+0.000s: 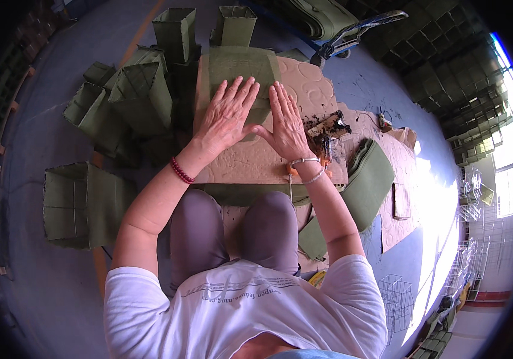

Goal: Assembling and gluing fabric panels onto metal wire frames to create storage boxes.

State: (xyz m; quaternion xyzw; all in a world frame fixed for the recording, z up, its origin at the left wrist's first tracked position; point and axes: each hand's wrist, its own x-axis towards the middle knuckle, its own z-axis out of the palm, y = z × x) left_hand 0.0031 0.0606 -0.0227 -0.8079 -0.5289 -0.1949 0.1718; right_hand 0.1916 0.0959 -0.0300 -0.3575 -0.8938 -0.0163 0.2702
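A green fabric-covered piece (241, 63), which looks like a box, lies on the cardboard-covered work surface (238, 164) in front of me. My left hand (226, 116) rests flat on it, fingers stretched out and angled up to the right. Beside it, my right hand (280, 122) lies with straight fingers along the right side of the same piece. The two thumbs meet or nearly meet in the middle. Neither hand grips anything. Close to my right wrist is an orange tool (326, 160), partly hidden, next to a block (331, 125) smeared with black residue.
Several open green boxes (143, 96) stand at the left, with a larger box (83, 203) nearer me. Folded green fabric (367, 185) lies at the right. A wheeled cart (352, 36) carries green material at the back. Wire frames (395, 299) stand on the floor at lower right.
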